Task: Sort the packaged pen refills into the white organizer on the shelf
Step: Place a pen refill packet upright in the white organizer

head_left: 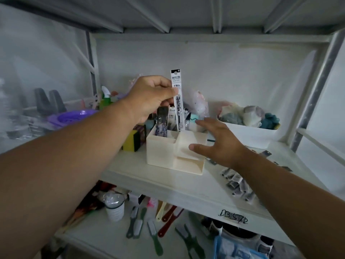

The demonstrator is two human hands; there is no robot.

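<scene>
White shelf (141, 176) carries my organizer (162, 152); my left grip (155, 96) pinches a refill pack (177, 101) upright, its body at three o'clock of the fingers. Right grip (220, 143) spread, holding nothing.

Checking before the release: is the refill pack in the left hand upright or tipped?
Upright: the refill pack, pinched by the left hand, stands near vertical, its lower end inside the white organizer.
</scene>
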